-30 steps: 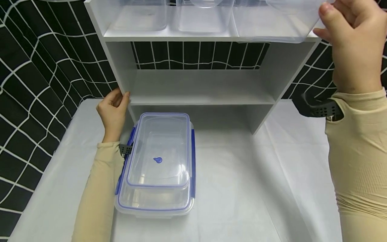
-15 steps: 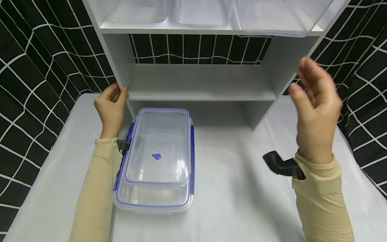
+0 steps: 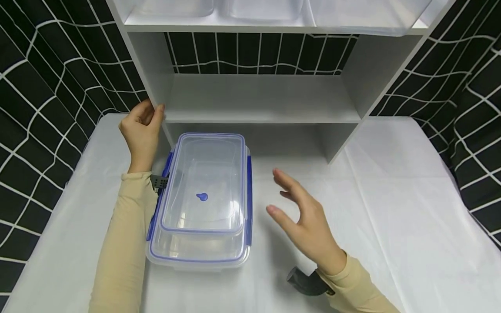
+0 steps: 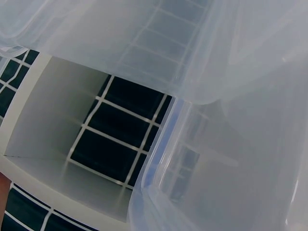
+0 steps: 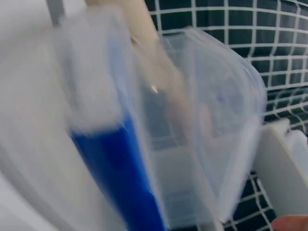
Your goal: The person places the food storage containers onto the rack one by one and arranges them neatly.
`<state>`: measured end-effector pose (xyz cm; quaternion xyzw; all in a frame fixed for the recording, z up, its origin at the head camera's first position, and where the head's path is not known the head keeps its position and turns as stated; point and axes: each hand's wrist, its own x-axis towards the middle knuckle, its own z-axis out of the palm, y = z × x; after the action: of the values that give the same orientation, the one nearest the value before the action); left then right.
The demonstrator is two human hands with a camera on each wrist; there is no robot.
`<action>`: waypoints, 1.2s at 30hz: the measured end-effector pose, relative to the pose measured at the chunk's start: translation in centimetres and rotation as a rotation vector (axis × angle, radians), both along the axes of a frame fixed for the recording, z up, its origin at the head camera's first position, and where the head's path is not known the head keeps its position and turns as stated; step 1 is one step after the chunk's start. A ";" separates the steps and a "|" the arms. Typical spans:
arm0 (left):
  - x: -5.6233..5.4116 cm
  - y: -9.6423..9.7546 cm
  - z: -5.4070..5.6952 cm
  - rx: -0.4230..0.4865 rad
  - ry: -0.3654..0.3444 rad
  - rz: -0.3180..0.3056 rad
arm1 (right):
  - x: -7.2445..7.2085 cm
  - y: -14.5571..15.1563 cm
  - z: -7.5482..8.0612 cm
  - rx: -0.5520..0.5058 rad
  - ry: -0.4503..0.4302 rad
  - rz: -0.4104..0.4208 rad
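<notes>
A large clear food container (image 3: 199,252) with blue side latches (image 3: 249,200) lies on the white cloth. On it sits a smaller clear container (image 3: 211,174) with a blue-edged rim; a small blue valve shows through near the middle. My left hand (image 3: 141,134) grips the front edge of the white shelf unit's left side panel (image 3: 150,74), thumb on the inner side, other fingers partly hidden. My right hand (image 3: 307,219) hovers right of the containers, fingers spread and holding nothing. In the right wrist view the blue latch (image 5: 115,178) is close and blurred.
Clear bins (image 3: 364,17) line the upper board of the shelf unit, the right one jutting slightly over its front edge. A lower board (image 3: 258,100) runs beneath. Black cloth with white grid lines (image 3: 442,82) hangs around the white-covered table (image 3: 391,208).
My right hand has let go of the right upper bin and come down and left to beside the stacked containers. The left hand stays on the side panel. The head view has tilted slightly downward.
</notes>
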<state>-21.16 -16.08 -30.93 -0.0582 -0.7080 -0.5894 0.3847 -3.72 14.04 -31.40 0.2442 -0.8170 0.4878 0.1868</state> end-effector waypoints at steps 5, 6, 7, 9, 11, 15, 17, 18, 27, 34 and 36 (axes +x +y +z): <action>-0.2 0.0 0.4 0.013 -0.008 0.006 | 1.5 -2.1 -1.4 0.019 0.007 0.060; -0.2 0.0 0.5 0.015 -0.010 0.007 | 1.7 -2.5 -1.5 0.022 0.006 0.069; -0.2 0.0 0.6 0.016 -0.012 0.006 | 1.8 -2.9 -1.7 0.023 0.003 0.075; -0.2 0.0 0.7 0.019 -0.018 0.006 | 2.1 -3.6 -1.9 0.027 -0.012 0.084; -0.1 0.1 0.8 0.025 -0.020 0.006 | 2.2 -4.2 -2.1 0.032 -0.027 0.082; 0.0 0.0 0.8 0.024 -0.008 0.005 | 2.4 -5.2 -2.1 0.039 -0.110 0.053; 0.0 0.0 0.8 0.023 0.001 -0.003 | 2.4 -5.6 -2.0 0.045 -0.160 0.041; 0.0 0.0 0.7 0.027 0.001 -0.009 | 2.5 -5.8 -2.0 0.047 -0.179 0.036; 0.1 0.1 0.6 0.061 -0.022 -0.019 | 2.3 -6.8 -2.4 0.041 -0.174 0.015; 0.1 0.2 0.2 0.051 -0.005 -0.017 | 2.1 -6.8 -2.7 0.043 -0.131 0.016; 0.2 0.2 0.2 0.051 -0.005 -0.015 | 2.1 -6.8 -2.8 0.042 -0.109 0.014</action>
<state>-21.01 -15.84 -30.75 -0.0519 -0.6933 -0.6102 0.3798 -1.67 7.20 -34.20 0.2269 -0.8344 0.4843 0.1332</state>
